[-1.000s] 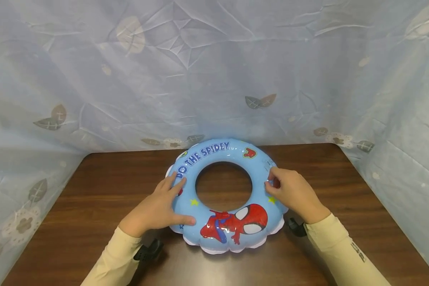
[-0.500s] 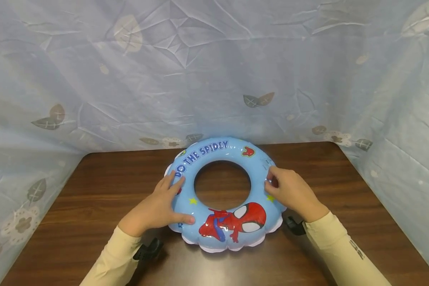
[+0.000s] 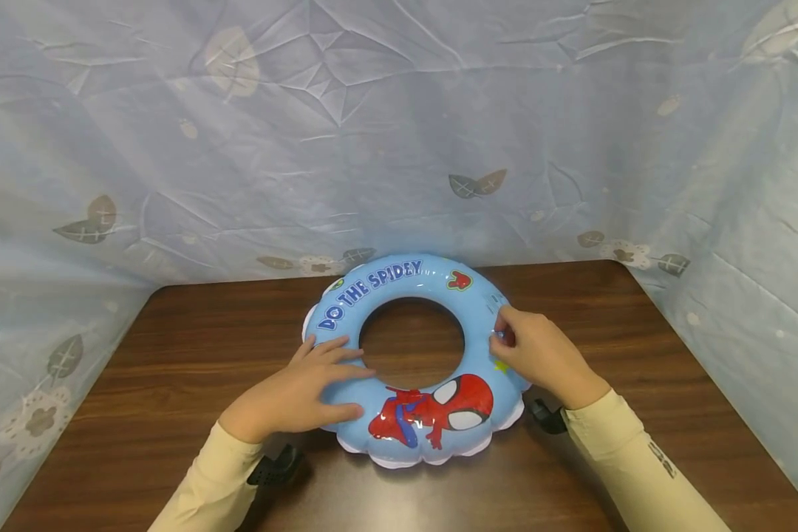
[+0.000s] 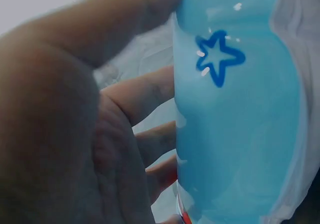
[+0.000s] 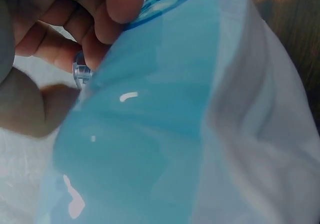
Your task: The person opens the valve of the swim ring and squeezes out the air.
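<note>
A light-blue inflatable swim ring [image 3: 432, 287] lies flat on the wooden table, printed with a red masked cartoon figure and lettering. My left hand [image 3: 301, 395] rests on the ring's left side, fingers spread and fairly straight. In the left wrist view those fingers reach over the ring's curved side, near a blue star outline [image 4: 220, 58]. On the ring's right side, my right hand [image 3: 547, 356] has thumb and fingers curled together. The right wrist view shows a small clear air valve [image 5: 80, 70] pinched between them, partly hidden by the fingertips.
The dark wooden table [image 3: 193, 369] extends to both sides of the ring. Behind it and at the sides hangs a pale blue patterned curtain [image 3: 372, 162]. Each wrist wears a black camera mount, such as the left one [image 3: 275, 465].
My left hand has shifted on the ring, its fingers now reaching farther right toward the centre hole and uncovering more lettering. The right hand keeps its pinch at the same spot.
</note>
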`<state>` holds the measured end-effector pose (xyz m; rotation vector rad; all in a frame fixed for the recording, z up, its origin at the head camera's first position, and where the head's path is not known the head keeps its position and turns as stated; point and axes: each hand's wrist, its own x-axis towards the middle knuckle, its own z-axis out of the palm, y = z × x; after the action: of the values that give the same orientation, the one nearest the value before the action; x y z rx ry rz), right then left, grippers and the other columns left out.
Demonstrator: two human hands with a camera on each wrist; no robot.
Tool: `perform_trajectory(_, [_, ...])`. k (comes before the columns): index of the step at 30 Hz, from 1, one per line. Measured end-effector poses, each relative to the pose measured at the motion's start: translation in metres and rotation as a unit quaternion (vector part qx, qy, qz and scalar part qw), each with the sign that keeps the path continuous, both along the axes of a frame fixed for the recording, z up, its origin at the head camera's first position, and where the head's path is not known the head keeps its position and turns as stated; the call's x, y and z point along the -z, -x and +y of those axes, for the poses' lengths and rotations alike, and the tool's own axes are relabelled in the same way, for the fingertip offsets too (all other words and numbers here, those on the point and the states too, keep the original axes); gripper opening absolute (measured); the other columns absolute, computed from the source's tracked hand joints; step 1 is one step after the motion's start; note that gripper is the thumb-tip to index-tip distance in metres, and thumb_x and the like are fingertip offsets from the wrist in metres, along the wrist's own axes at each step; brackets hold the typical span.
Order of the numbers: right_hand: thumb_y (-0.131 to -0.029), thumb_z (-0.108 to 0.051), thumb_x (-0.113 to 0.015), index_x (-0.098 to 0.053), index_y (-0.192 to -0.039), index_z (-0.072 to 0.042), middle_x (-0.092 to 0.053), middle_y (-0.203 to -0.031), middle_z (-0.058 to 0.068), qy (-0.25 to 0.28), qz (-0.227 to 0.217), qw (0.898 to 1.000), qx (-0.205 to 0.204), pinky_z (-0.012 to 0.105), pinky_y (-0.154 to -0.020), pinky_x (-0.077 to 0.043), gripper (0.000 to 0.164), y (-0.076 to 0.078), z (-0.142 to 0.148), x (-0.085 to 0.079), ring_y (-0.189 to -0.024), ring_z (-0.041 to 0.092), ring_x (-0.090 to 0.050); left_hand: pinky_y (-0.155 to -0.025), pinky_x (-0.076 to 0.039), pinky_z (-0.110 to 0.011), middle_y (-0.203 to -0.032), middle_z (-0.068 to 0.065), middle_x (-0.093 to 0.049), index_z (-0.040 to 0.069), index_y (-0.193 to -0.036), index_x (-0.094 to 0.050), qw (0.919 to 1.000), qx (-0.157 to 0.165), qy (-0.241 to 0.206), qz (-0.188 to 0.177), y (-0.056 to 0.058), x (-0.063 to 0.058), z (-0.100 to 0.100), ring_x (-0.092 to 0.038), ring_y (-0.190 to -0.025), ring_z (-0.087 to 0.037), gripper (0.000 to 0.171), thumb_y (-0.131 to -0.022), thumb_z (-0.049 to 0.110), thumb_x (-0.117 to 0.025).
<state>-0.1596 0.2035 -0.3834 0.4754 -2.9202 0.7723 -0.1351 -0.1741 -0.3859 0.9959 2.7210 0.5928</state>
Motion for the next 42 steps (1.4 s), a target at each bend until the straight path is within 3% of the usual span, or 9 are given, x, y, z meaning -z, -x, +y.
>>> perform_trajectory(6, [-0.090, -0.009, -0.075, -0.061, -0.089, -0.010, -0.058, -0.068, -0.002, 0.008, 0.004, 1.000, 0.000, 0.029, -0.053, -0.047, 0.013, 0.0000, 0.0006, 0.0019, -0.061, 0.014, -0.051, -0.117, -0.003, -0.077, -0.151, -0.009, -0.054, 0.028, -0.137, -0.068, 0.9999, -0.008, 0.012, 0.005, 0.0001, 0.0018, 0.0039, -0.025, -0.154, -0.039, 0.074, -0.078, 0.072, -0.076])
perform_trajectory(20, [-0.089, -0.009, -0.071, -0.062, -0.086, -0.010, -0.057, -0.066, -0.003, 0.012, 0.009, 1.000, 0.005, 0.029, -0.051, -0.045, 0.009, 0.0012, 0.0011, 0.0028, -0.060, 0.014, -0.050, -0.117, -0.002, -0.076, -0.151, -0.009, -0.055, 0.027, -0.135, -0.068, 0.9998, -0.017, 0.007, 0.006, -0.0005, 0.0034, 0.0062, -0.024, -0.154, -0.039, 0.074, -0.077, 0.071, -0.077])
perform_trajectory(31, [-0.094, -0.005, -0.061, -0.059, -0.083, -0.012, -0.048, -0.063, -0.002, 0.023, 0.004, 1.000, 0.003, 0.028, -0.050, -0.040, 0.013, 0.0012, 0.0017, 0.0016, -0.057, 0.013, -0.046, -0.116, -0.002, -0.077, -0.150, -0.010, -0.055, 0.026, -0.134, -0.068, 0.9999, -0.015, 0.004, 0.008, -0.0010, 0.0028, 0.0067, -0.024, -0.154, -0.040, 0.071, -0.078, 0.067, -0.080])
perform_trajectory(37, [-0.099, -0.007, -0.057, -0.062, -0.092, -0.009, -0.051, -0.068, 0.000, 0.034, -0.023, 0.999, 0.000, 0.030, -0.056, -0.044, 0.008, 0.0032, 0.0044, -0.0010, -0.062, 0.015, -0.049, -0.117, -0.001, -0.076, -0.151, -0.009, -0.054, 0.026, -0.135, -0.068, 0.9998, -0.021, 0.008, 0.004, -0.0008, 0.0026, 0.0073, -0.023, -0.155, -0.039, 0.071, -0.077, 0.067, -0.080])
perform_trajectory(42, [-0.101, -0.008, -0.052, -0.065, -0.104, -0.004, -0.064, -0.085, 0.006, 0.038, -0.044, 0.998, -0.007, 0.036, -0.068, -0.050, 0.015, 0.0042, 0.0070, -0.0042, -0.074, 0.019, -0.056, -0.117, -0.001, -0.076, -0.151, -0.009, -0.054, 0.026, -0.135, -0.067, 0.9997, -0.021, 0.009, 0.003, -0.0008, 0.0022, 0.0081, -0.023, -0.155, -0.039, 0.072, -0.077, 0.069, -0.079])
